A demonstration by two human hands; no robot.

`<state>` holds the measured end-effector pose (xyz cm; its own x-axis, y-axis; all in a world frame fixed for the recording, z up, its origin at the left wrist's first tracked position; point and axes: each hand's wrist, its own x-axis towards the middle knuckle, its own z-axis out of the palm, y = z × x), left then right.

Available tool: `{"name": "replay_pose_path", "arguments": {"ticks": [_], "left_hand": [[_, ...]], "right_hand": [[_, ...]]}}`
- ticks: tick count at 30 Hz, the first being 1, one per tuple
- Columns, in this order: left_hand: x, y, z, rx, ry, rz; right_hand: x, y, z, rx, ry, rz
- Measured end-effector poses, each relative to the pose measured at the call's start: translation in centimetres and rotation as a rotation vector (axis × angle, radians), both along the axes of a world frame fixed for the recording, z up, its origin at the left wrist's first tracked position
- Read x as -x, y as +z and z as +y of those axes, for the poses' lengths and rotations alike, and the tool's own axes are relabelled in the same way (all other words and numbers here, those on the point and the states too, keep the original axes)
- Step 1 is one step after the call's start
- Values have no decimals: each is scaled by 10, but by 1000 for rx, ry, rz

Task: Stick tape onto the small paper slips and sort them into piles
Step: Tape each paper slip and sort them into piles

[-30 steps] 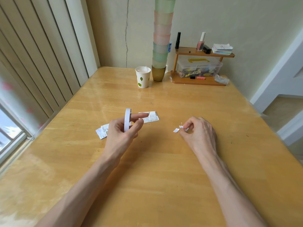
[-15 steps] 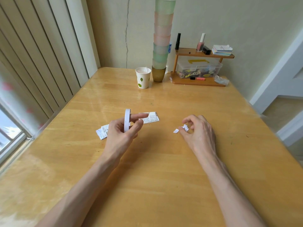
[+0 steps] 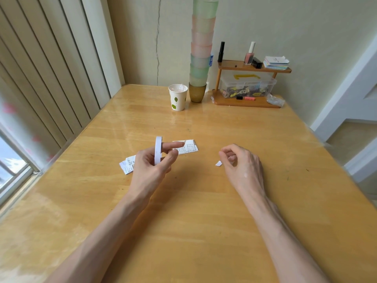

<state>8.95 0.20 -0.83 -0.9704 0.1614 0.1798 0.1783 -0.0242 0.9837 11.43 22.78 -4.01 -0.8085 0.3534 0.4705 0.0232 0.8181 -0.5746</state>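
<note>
Right fingers have lifted; slip lies just left.

Soft daylight filled the scene, coming from the window at the left edge, which was blown out to pale white and blue. The wooden table took a broad, milky sheen along its left side and far end (brightest near the paper cup). Shadows were faint and soft-edged, falling to the right of the left hand and both forearms. The centre was sharp: the tape roll had crisp edges, though print on the paper slips was too small to read. Wide-angle distortion bent the blinds and tilted the right-hand door frame; the left edge was smeared.
</note>
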Motion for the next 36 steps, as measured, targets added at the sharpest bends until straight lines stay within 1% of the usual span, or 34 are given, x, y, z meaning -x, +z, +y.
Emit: {"name": "replay_pose_path", "arguments": {"ticks": [8, 11, 14, 17, 20, 23, 25, 29, 34, 36], "left_hand": [[3, -3, -1, 11, 23, -11], [6, -4, -1, 9, 37, -16], [8, -6, -2, -8, 53, -13], [7, -7, 2, -28, 55, 2], [7, -6, 3, -37, 71, 5], [10, -8, -1, -14, 95, 1], [11, -8, -2, -8, 111, -8], [12, -8, -2, -25, 125, -15], [12, -5, -3, -37, 145, -18], [12, -4, -4, -41, 150, -18]], "right_hand": [[11, -13, -3, -76, 53, 57], [16, -7, -8, -105, 60, 63], [22, 1, -21, -109, 112, 65], [36, 5, -37, -105, 176, -10], [54, 8, -50, -180, 224, -139], [69, 4, -53, -275, 211, -222], [73, 2, -55, -303, 183, -240], [71, -2, -57, -315, 161, -153], [67, -8, -59, -400, 169, 42], [66, -8, -60, -436, 168, 72]]}}
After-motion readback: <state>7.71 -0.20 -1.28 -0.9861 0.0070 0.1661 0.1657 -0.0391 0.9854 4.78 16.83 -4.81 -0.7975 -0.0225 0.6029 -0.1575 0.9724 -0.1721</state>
